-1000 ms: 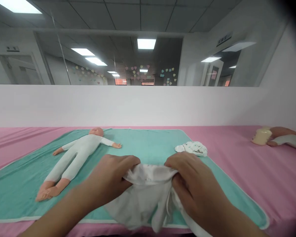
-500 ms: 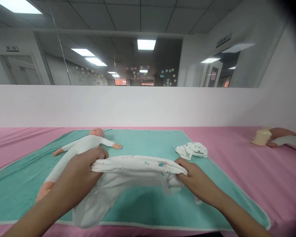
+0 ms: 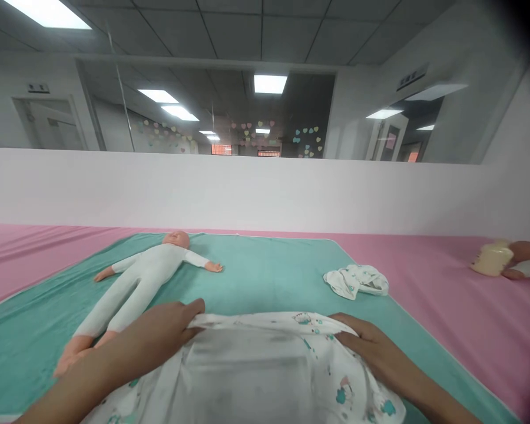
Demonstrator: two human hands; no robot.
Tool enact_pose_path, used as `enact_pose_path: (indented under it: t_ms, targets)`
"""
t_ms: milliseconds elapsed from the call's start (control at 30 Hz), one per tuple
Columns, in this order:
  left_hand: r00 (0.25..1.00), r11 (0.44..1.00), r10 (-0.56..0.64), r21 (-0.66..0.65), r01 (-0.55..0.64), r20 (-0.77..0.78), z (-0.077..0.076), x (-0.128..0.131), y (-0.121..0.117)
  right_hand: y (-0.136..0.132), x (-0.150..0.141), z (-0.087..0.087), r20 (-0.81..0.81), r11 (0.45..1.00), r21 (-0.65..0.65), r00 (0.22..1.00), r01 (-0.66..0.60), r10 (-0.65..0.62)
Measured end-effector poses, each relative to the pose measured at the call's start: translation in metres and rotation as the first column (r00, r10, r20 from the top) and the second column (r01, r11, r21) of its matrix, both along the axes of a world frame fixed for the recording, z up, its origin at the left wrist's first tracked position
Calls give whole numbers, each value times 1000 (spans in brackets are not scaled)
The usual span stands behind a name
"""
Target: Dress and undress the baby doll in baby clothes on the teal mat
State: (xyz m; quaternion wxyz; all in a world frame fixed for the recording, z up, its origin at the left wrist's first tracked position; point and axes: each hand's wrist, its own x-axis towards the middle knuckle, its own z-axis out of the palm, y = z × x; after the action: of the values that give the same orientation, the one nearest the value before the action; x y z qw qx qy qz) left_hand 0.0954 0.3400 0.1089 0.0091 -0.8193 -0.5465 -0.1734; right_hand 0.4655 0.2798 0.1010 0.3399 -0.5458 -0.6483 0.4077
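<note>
My left hand (image 3: 161, 330) pinches the left top corner of a white printed baby garment (image 3: 256, 377), and my right hand (image 3: 364, 347) grips its right top corner. The garment is stretched wide between them and lies low over the near part of the teal mat (image 3: 265, 277). A baby doll in a white bodysuit (image 3: 143, 280) lies on its back on the mat to the left, just beyond my left hand. A small crumpled white printed cloth (image 3: 357, 280) sits on the mat's right edge, past my right hand.
The mat lies on a pink sheet (image 3: 446, 300) that covers the whole surface up to a white wall (image 3: 265, 188). At far right a cream bottle-like object (image 3: 490, 259) rests beside another doll's limb (image 3: 527, 259). Glass panels run above the wall.
My hands have moved apart from a bunched grip and spread the garment wide, then lowered it toward me over the mat. The view has shifted slightly downward.
</note>
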Motion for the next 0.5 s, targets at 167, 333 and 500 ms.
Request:
enact_pose_path:
  t_ms: [167,333,500]
  targets:
    - [917,987,41,-126,-98,-396,-14,33,82,72,-2,-33,176,998,37,983,51,-57]
    - [907,980,133,-80,-180,-400,-53,61,163,164,9,-71,588,978,183,785,103,-193]
    - [908,967,246,19,-254,-340,-85,85,190,209,12,-98,703,881,457,558,119,-440]
